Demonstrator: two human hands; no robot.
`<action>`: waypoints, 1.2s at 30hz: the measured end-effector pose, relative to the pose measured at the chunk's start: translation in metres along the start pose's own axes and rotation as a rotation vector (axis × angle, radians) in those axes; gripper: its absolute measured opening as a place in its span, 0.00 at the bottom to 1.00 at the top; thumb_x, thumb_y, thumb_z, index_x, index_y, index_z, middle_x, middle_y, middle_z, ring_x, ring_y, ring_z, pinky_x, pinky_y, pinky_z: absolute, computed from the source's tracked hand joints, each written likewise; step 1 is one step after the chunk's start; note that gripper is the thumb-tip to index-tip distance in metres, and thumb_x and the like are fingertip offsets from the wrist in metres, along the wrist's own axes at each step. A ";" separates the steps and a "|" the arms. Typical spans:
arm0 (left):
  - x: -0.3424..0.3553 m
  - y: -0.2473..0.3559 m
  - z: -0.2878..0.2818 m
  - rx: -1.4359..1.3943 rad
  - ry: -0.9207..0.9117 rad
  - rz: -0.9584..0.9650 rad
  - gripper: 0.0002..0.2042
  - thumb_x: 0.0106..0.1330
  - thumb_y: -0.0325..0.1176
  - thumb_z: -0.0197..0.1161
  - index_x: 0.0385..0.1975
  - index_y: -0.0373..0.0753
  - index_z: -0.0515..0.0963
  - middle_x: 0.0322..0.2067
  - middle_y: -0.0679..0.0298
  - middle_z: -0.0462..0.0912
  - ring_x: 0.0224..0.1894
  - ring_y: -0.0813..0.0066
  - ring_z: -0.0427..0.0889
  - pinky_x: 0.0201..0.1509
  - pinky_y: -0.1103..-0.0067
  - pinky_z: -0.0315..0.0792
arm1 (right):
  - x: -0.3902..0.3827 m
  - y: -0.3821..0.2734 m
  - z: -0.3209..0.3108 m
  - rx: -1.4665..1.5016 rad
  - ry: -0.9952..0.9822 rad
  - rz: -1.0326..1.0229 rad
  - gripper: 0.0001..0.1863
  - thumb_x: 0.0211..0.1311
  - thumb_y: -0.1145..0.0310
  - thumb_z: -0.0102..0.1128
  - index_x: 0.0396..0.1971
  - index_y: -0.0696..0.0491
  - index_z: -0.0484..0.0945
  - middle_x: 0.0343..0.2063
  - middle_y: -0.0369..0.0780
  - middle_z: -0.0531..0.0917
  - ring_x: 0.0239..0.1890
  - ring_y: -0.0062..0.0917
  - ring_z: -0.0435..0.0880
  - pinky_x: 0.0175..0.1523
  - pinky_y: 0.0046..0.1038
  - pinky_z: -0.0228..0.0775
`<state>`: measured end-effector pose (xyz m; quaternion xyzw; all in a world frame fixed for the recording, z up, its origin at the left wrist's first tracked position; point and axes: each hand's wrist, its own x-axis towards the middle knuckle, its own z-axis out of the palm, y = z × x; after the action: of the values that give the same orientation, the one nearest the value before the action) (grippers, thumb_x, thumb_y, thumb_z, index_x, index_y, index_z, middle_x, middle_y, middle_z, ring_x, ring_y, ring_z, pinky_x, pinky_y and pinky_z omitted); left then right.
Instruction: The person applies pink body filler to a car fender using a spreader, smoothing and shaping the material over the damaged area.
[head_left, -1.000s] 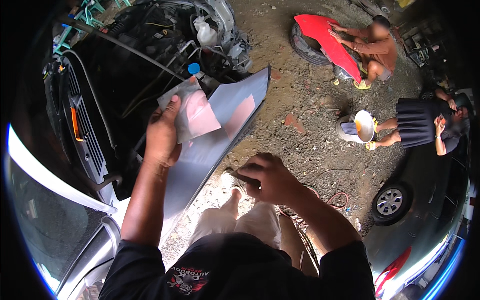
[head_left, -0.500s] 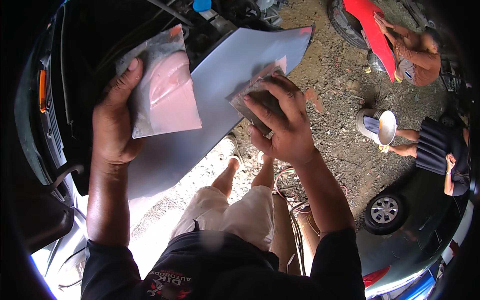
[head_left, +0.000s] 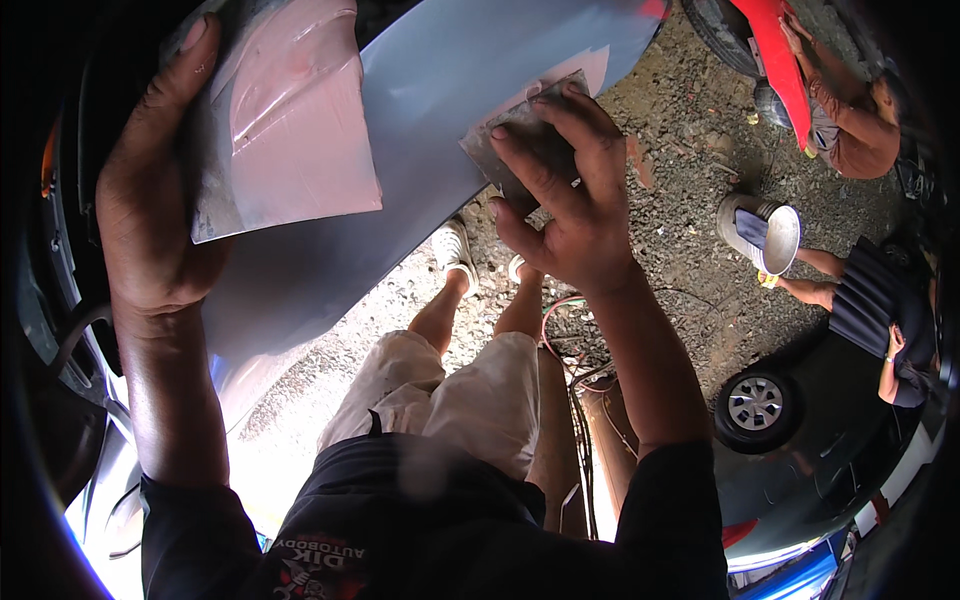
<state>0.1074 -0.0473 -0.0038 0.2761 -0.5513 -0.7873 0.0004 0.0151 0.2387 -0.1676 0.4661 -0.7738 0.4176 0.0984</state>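
Observation:
In my left hand (head_left: pixel 150 210) is a flat, thin mixing board (head_left: pixel 213 195), gripped at its left edge with the thumb on top. A thick layer of pink body filler (head_left: pixel 305 130) covers most of the board. My right hand (head_left: pixel 590 225) presses a thin, dark spreader (head_left: pixel 505 165) against the edge of a grey car body panel (head_left: pixel 420 120), fingers spread over its face and thumb below. A pink filler smear (head_left: pixel 593 68) shows on the panel just beyond the spreader's far edge.
Gravel ground (head_left: pixel 690 250) lies right of the panel. A whitish bucket (head_left: pixel 780 240) with a dark cloth stands there. One person (head_left: pixel 860 130) handles a red panel (head_left: pixel 775 65); another (head_left: pixel 905 350) is beside a dark car (head_left: pixel 830 480). Hoses (head_left: pixel 580 420) run near my legs.
The board has come up and leftward, looking larger. My right hand has drawn the spreader along the panel toward me, and more pink smear shows beyond it. The view has shifted slightly.

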 end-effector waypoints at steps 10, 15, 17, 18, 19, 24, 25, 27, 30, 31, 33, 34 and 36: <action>0.003 -0.008 -0.049 0.162 -0.061 0.290 0.23 0.79 0.38 0.51 0.69 0.34 0.68 0.64 0.49 0.76 0.63 0.63 0.80 0.67 0.68 0.77 | -0.028 0.004 0.010 -0.038 0.002 0.008 0.31 0.47 0.60 0.76 0.57 0.39 0.83 0.64 0.44 0.70 0.68 0.50 0.67 0.68 0.47 0.68; 0.004 -0.008 -0.050 0.186 -0.042 0.303 0.23 0.78 0.40 0.53 0.67 0.33 0.69 0.61 0.50 0.78 0.59 0.64 0.82 0.63 0.70 0.79 | -0.042 0.004 0.015 -0.045 0.006 0.028 0.32 0.46 0.59 0.76 0.57 0.38 0.83 0.64 0.43 0.70 0.68 0.49 0.67 0.68 0.47 0.67; 0.002 -0.004 -0.051 0.198 -0.032 0.304 0.23 0.78 0.40 0.54 0.66 0.33 0.70 0.59 0.50 0.79 0.58 0.65 0.83 0.62 0.70 0.79 | -0.046 0.004 0.019 -0.037 0.010 0.029 0.32 0.45 0.59 0.77 0.57 0.38 0.83 0.64 0.43 0.70 0.68 0.49 0.67 0.68 0.46 0.67; 0.001 -0.002 -0.051 0.205 -0.027 0.303 0.23 0.78 0.40 0.54 0.66 0.32 0.70 0.59 0.50 0.79 0.57 0.65 0.83 0.61 0.70 0.80 | -0.048 0.004 0.020 -0.028 0.013 0.032 0.32 0.45 0.59 0.76 0.57 0.38 0.83 0.64 0.43 0.70 0.68 0.49 0.67 0.68 0.46 0.67; 0.002 -0.003 -0.050 0.202 -0.029 0.301 0.23 0.78 0.41 0.55 0.66 0.32 0.70 0.58 0.51 0.80 0.57 0.65 0.84 0.60 0.71 0.80 | -0.051 0.005 0.021 -0.029 0.014 0.035 0.32 0.45 0.59 0.76 0.56 0.38 0.83 0.64 0.43 0.70 0.68 0.49 0.67 0.68 0.47 0.66; 0.003 -0.004 -0.045 0.185 -0.007 0.272 0.24 0.77 0.42 0.57 0.64 0.31 0.72 0.55 0.51 0.82 0.53 0.67 0.86 0.57 0.72 0.82 | -0.067 0.000 0.009 0.001 -0.067 0.093 0.30 0.47 0.60 0.74 0.56 0.39 0.84 0.63 0.44 0.71 0.68 0.49 0.67 0.67 0.47 0.65; 0.001 -0.001 -0.044 0.177 0.014 0.258 0.24 0.76 0.43 0.57 0.63 0.31 0.72 0.54 0.51 0.82 0.53 0.67 0.86 0.56 0.72 0.82 | -0.072 -0.004 0.006 0.026 -0.079 0.111 0.29 0.48 0.60 0.74 0.56 0.39 0.84 0.63 0.44 0.71 0.68 0.49 0.67 0.67 0.47 0.65; 0.005 -0.009 -0.036 0.128 0.025 0.211 0.24 0.76 0.43 0.58 0.62 0.30 0.73 0.53 0.52 0.83 0.51 0.68 0.87 0.55 0.73 0.83 | -0.075 -0.006 -0.012 0.007 -0.061 0.119 0.28 0.49 0.61 0.71 0.56 0.42 0.84 0.62 0.44 0.72 0.68 0.48 0.67 0.68 0.47 0.66; 0.002 -0.007 -0.019 0.044 0.044 0.088 0.25 0.75 0.44 0.59 0.61 0.29 0.73 0.51 0.52 0.85 0.49 0.69 0.88 0.53 0.74 0.84 | -0.037 -0.002 -0.030 -0.005 0.014 0.033 0.25 0.56 0.61 0.66 0.55 0.51 0.84 0.62 0.47 0.72 0.67 0.48 0.69 0.69 0.49 0.66; 0.001 -0.005 -0.014 0.019 0.036 0.044 0.25 0.75 0.45 0.60 0.61 0.29 0.74 0.50 0.52 0.85 0.49 0.69 0.88 0.52 0.74 0.84 | -0.026 0.002 -0.031 -0.003 0.035 0.012 0.26 0.55 0.62 0.66 0.55 0.53 0.84 0.63 0.47 0.72 0.67 0.48 0.69 0.69 0.48 0.66; 0.002 -0.002 -0.003 -0.018 0.022 -0.035 0.25 0.75 0.45 0.61 0.60 0.29 0.74 0.49 0.52 0.86 0.47 0.70 0.89 0.51 0.75 0.85 | -0.002 0.013 -0.035 -0.036 0.031 -0.048 0.26 0.55 0.63 0.67 0.56 0.53 0.84 0.63 0.47 0.72 0.67 0.47 0.69 0.68 0.47 0.65; 0.003 -0.001 -0.001 -0.033 0.019 -0.072 0.25 0.75 0.46 0.61 0.59 0.29 0.75 0.49 0.52 0.86 0.47 0.70 0.89 0.50 0.75 0.85 | 0.005 0.018 -0.034 -0.044 0.025 -0.065 0.26 0.55 0.63 0.67 0.56 0.52 0.84 0.62 0.47 0.72 0.67 0.47 0.69 0.68 0.46 0.65; 0.007 0.000 -0.006 -0.038 -0.005 -0.048 0.24 0.75 0.45 0.60 0.60 0.29 0.75 0.50 0.52 0.86 0.48 0.69 0.89 0.52 0.74 0.85 | 0.017 0.027 -0.031 -0.041 0.029 -0.085 0.26 0.55 0.64 0.68 0.56 0.51 0.84 0.62 0.46 0.72 0.66 0.46 0.69 0.68 0.45 0.65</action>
<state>0.1040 -0.0542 -0.0084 0.2871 -0.5295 -0.7981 -0.0146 -0.0236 0.2565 -0.1537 0.4904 -0.7601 0.4038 0.1368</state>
